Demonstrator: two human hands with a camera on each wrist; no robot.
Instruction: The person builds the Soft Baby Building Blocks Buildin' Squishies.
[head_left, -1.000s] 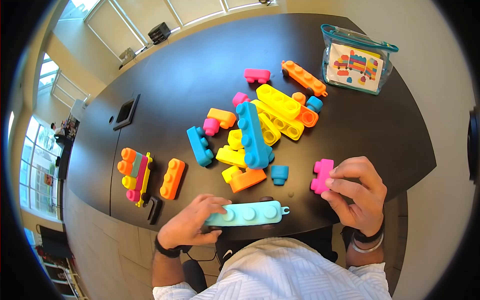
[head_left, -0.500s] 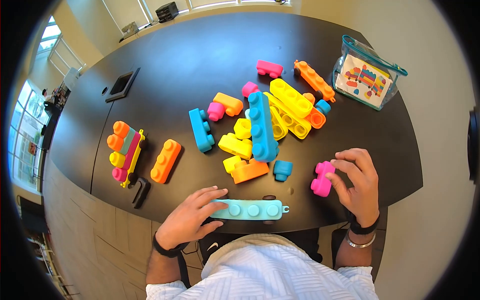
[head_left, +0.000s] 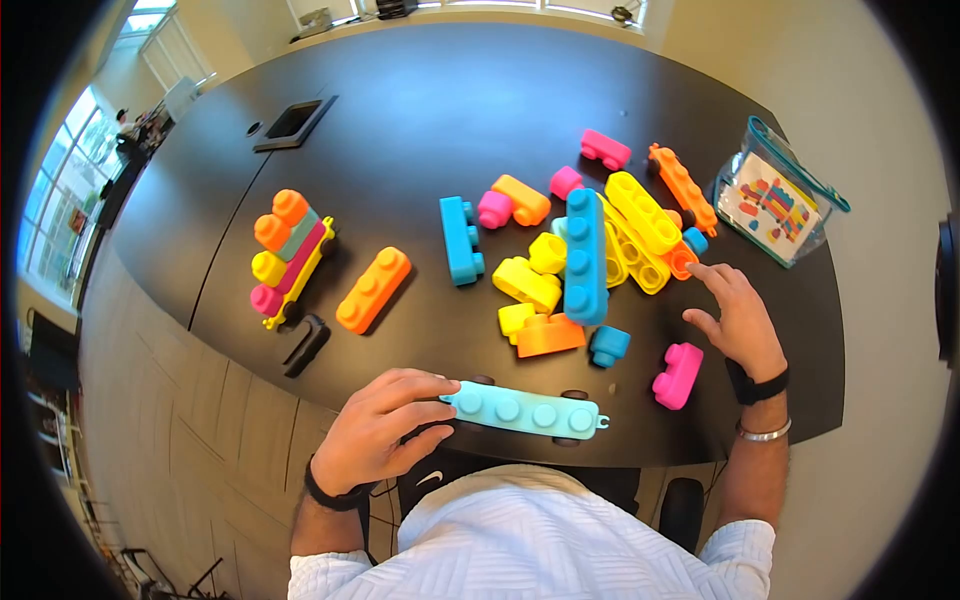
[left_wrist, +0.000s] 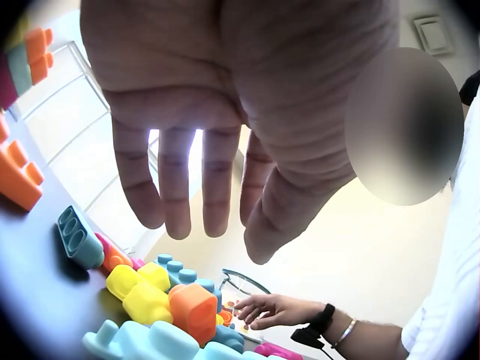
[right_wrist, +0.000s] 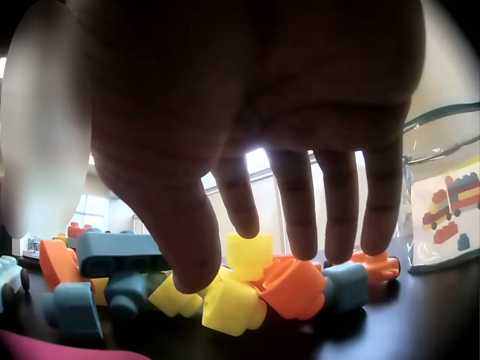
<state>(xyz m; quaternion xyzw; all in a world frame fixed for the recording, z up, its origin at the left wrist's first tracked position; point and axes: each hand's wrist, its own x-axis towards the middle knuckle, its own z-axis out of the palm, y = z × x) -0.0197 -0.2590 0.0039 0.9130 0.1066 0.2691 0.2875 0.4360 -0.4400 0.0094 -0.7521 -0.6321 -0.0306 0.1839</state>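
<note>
Presumably to steady it, left hand [head_left: 392, 425] lies loose-fingered at the light-blue wheeled base [head_left: 525, 410] near the table [head_left: 400, 110] edge; contact unclear. Right hand [head_left: 742, 318], fingers spread, pinching nothing, hangs by an orange block [head_left: 681, 259].

A clear bag [right_wrist: 435, 139] with teal edging stands near the right side of the dark table [head_left: 450, 110], and a card [head_left: 772, 208] inside it pictures coloured blocks. Toward the far left, a black panel [head_left: 295, 125] sits beside a small round hole [head_left: 254, 129]. A black hook [head_left: 310, 342] lies by the near left edge. Beyond are a pale floor [head_left: 210, 440], bright windows [head_left: 65, 190] and a distant person [head_left: 125, 122]
</note>
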